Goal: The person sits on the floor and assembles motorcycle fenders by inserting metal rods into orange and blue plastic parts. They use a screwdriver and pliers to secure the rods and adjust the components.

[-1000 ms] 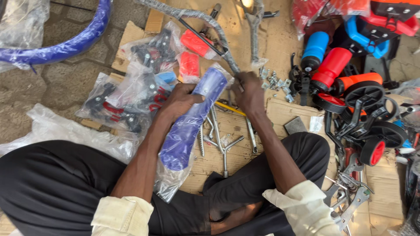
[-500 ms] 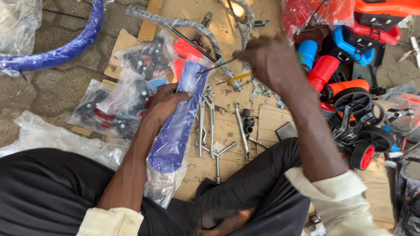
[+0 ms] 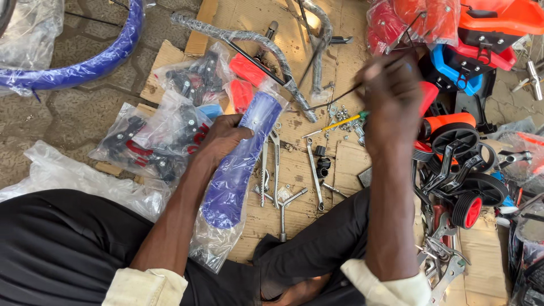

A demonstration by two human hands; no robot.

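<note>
Two hands work here: my left hand (image 3: 224, 139) grips the blue fender (image 3: 241, 164) in its plastic bag over my lap, so I should hold it steady while my right hand (image 3: 391, 99), closed on a thin rod (image 3: 340, 96), lifts above the cardboard (image 3: 294, 170).

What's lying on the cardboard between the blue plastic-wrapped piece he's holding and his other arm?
In the head view, several metal spanners and a socket wrench lie on the cardboard between the blue fender and the right arm, plus small black parts.

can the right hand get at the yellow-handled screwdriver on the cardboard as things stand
Probably yes: the right hand is raised just above the screwdriver, which lies in the open, though it seems to pinch a thin rod already.
</note>
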